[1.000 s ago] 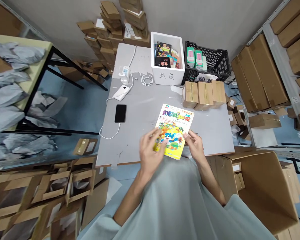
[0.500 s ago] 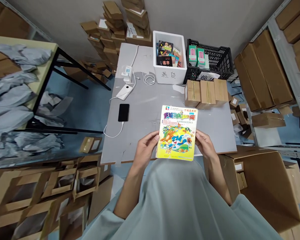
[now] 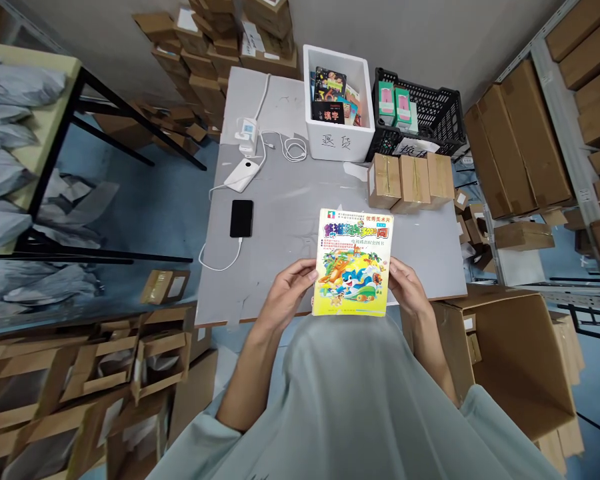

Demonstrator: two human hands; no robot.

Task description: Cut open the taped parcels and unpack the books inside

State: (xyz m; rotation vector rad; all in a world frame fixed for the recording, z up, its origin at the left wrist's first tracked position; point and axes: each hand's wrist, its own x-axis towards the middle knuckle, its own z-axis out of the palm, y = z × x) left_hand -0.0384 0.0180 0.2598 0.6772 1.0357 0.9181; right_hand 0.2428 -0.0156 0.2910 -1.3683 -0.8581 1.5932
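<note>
A colourful book [image 3: 353, 267] with a cartoon cover faces up in front of my body, over the table's near edge. My left hand [image 3: 291, 290] grips its left edge, thumb on the cover side. On the opposite edge, my right hand [image 3: 407, 287] pinches the book; its fingers are partly hidden behind. Beyond the book stand three small cardboard boxes [image 3: 414, 181] in a row. A black phone [image 3: 241, 219] on a white cable lies to the left, near a white power bank [image 3: 242, 175].
On the grey table [image 3: 280, 247], a white foam box [image 3: 341, 142] of books stands beside a black crate [image 3: 445, 120] with green-and-pink packages. A big open carton [image 3: 520, 360] is at the right; open cartons [image 3: 115, 367] fill the lower left. Grey bags lie on a shelf at left.
The view has shifted a little, so the table and its items sit slightly further left and higher. Both hands still hold the book, which is tilted slightly differently.
</note>
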